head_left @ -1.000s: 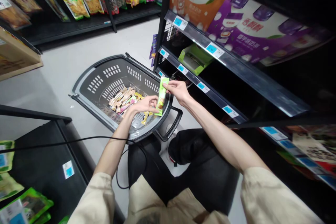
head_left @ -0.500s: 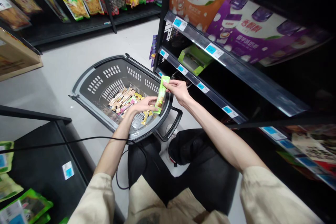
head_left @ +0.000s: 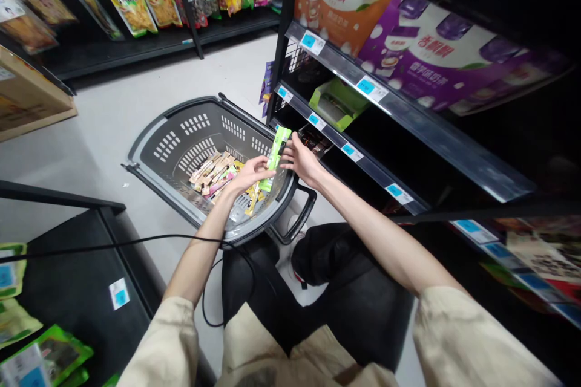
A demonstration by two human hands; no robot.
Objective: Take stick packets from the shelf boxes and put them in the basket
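My left hand (head_left: 250, 174) grips a slim green sachet (head_left: 278, 146) near its lower half, over the right-hand end of a grey shopping basket (head_left: 211, 113). On the sachet's right side is my right hand (head_left: 303, 160), its fingers apart and the thumb raised; whether the fingertips still touch the sachet I cannot tell. Loose stick sachets (head_left: 216, 170) in beige, pink and yellow lie in a heap on the basket's floor, partly hidden behind my left hand.
A black shelf rack stands at the right, with purple drink boxes (head_left: 436, 54), an orange box (head_left: 338, 3) and an open green carton (head_left: 338, 104). The basket's handle (head_left: 302, 217) sits by my knees. A black cable (head_left: 149, 240) crosses my left forearm. Snack bags (head_left: 124, 0) hang at the back.
My right hand has let go of the sachet's upper end and spread its fingers. The sachet, now in my left hand, has shifted slightly up and left.
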